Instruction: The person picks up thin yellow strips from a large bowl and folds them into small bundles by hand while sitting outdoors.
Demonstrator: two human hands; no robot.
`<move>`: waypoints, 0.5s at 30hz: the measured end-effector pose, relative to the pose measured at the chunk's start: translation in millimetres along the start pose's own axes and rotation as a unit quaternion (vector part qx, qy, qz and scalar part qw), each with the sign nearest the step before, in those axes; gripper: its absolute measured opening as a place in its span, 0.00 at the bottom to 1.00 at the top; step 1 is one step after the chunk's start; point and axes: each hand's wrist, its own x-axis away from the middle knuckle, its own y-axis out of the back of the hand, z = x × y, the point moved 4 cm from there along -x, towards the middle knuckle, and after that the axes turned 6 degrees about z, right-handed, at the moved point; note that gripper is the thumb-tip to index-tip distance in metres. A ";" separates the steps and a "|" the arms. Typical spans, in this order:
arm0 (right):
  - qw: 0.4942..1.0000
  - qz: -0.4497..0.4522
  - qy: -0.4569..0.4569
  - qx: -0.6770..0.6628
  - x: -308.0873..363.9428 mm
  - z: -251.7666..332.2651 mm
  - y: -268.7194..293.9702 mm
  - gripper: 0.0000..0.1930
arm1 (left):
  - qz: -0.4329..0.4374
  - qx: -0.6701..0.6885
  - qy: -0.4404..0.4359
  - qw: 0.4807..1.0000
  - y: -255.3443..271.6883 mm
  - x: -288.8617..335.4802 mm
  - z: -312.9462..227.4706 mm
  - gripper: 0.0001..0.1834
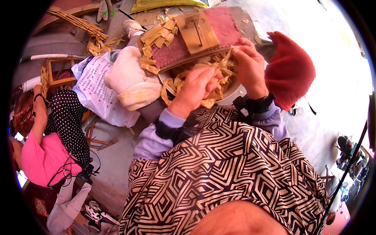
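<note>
My left hand (192,89) and my right hand (251,69) are close together over a pale metal basin (239,91). A twisted, pale tan strip (225,60) stretches between them; my right fingertips pinch its upper end and my left hand is closed around its lower part. Many loose, curled tan strips (168,87) fill the basin and hang over its left rim. Just beyond lies a board covered with red cloth (221,23). On it rest a wooden block with a dark slit (197,33) and a pile of short, flat tan pieces (160,35).
A cream towel (127,74) and a white plastic bag (102,88) lie to the left. Farther left, another person in a pink top (51,156) sits bent over. Red cloth (290,72) lies at the right, a yellow sack (168,4) at the far edge, and a bundle of sticks (76,21) far left.
</note>
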 end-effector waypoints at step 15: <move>0.849 0.187 0.061 0.490 6.6 66.8 -38.2 0.10 | -0.221 -0.760 -0.315 0.523 -14.5 14.8 -50.0 0.08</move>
